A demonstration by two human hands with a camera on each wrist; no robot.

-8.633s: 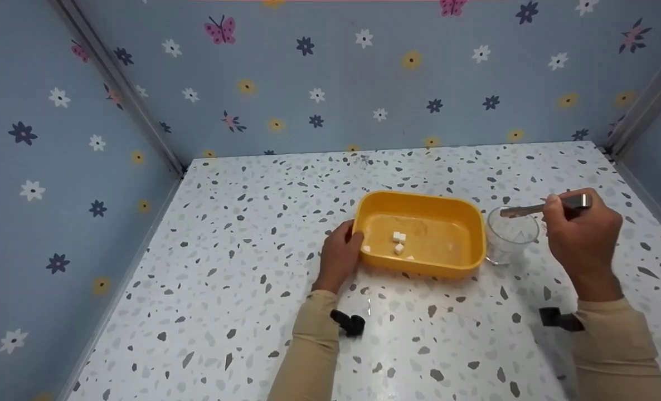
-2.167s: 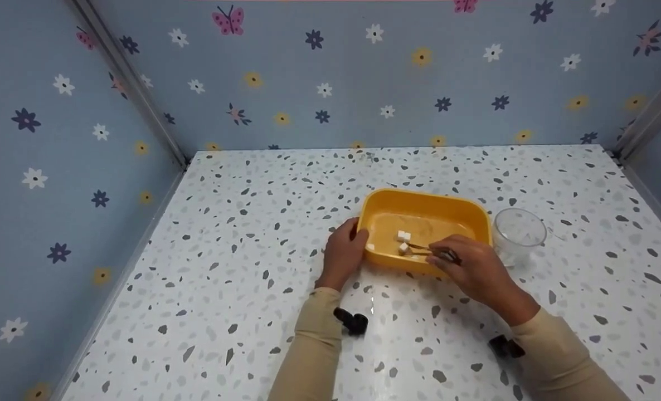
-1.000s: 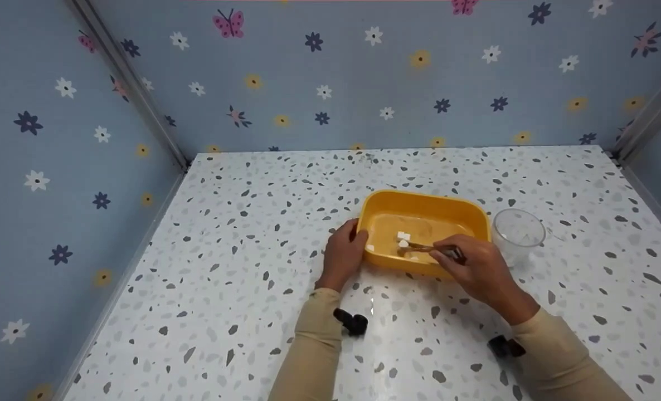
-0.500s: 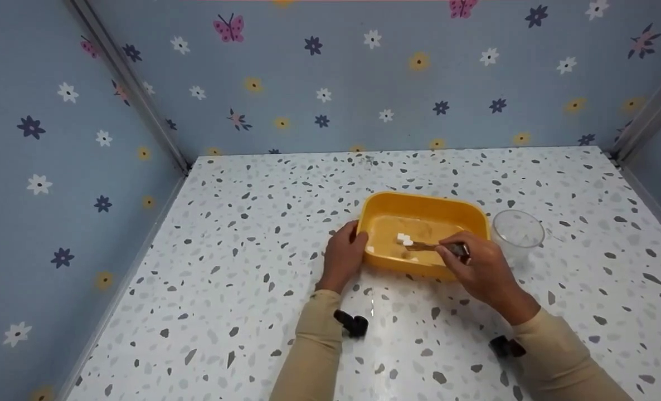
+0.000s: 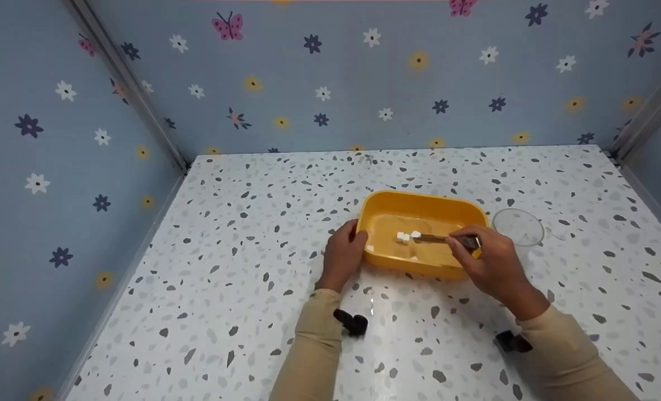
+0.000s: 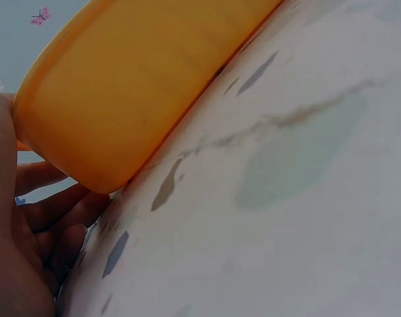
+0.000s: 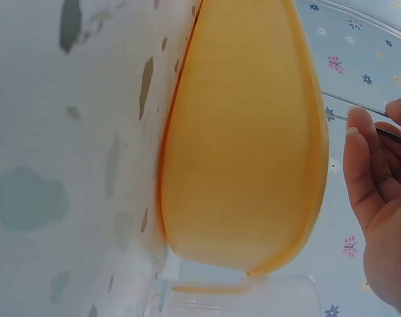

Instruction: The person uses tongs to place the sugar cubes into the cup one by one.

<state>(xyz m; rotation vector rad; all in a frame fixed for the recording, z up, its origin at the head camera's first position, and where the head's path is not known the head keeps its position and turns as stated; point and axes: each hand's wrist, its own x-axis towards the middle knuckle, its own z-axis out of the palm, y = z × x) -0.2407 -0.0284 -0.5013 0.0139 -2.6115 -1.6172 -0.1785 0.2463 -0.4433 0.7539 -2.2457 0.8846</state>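
Observation:
My left hand [image 5: 343,255] grips the left end of a yellow plastic tub [image 5: 464,211], thumb at the rim. In the left wrist view its fingers [image 6: 45,198] lie at the tub's outer corner. My right hand [image 5: 492,259] pinches metal tongs [image 5: 436,239] over the tub; the right wrist view shows their two thin prongs [image 7: 359,104]. A white cube [image 5: 416,235] is at the tong tips. Two more white cubes [image 5: 402,238] sit together on the tub floor just left of it. Smaller white pieces [image 5: 370,248] lie near the tub's walls.
A clear glass [image 5: 518,227] stands against the right end of the tub; its contents are hard to make out. The speckled white table [image 5: 252,267] meets a flowered blue wall [image 5: 341,72] at the back and panels at both sides.
Earlier the tongs were over the glass, then came into the tub and closed on a white cube. In the last second they lifted it and moved right. The left hand stays on the tub.

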